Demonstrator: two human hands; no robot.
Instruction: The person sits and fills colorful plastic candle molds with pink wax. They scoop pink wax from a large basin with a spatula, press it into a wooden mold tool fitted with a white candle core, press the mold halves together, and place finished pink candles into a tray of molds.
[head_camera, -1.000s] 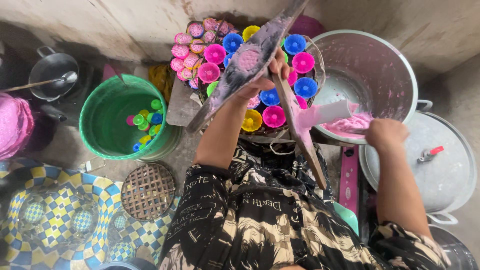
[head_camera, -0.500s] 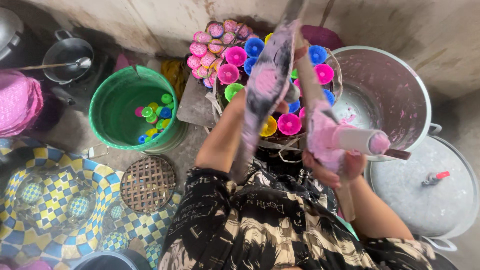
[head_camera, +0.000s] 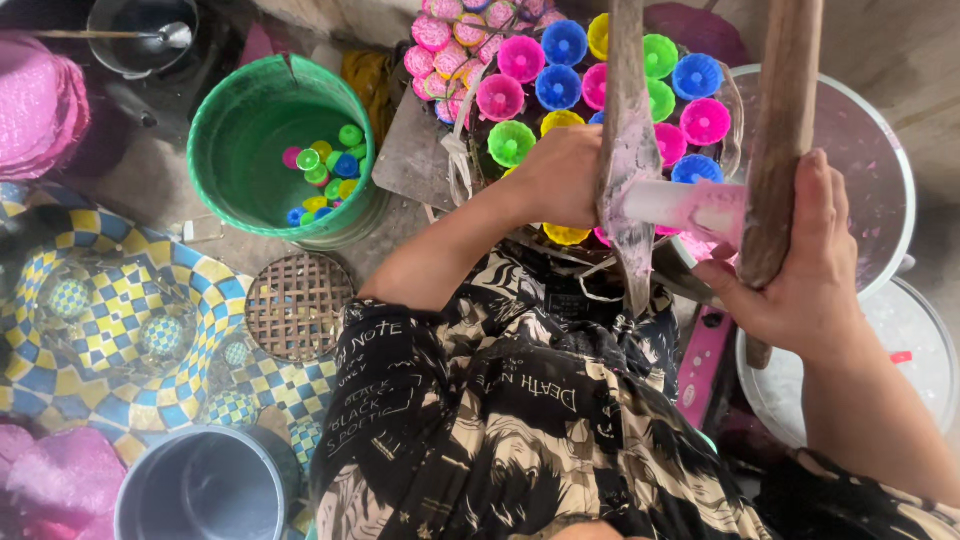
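Head view showed the left hand closed around a flat wooden paddle that was smeared with pink paste. The right hand was closed around a brown wooden stick. Between the two pieces of wood lay a pale pink roll, just over the person's lap. Both pieces of wood stood nearly upright in the frame and were close beside each other.

Behind the hands, a tray carried many small fluted cups in pink, blue, green and yellow. To the right stood a large metal pot with pink traces on its inner wall, and near it a white lidded pot. On the left, a green bucket held a few coloured cups at its bottom. Near it lay a round woven mat and a blue and yellow checked cloth. A grey bucket stood at the lower left.
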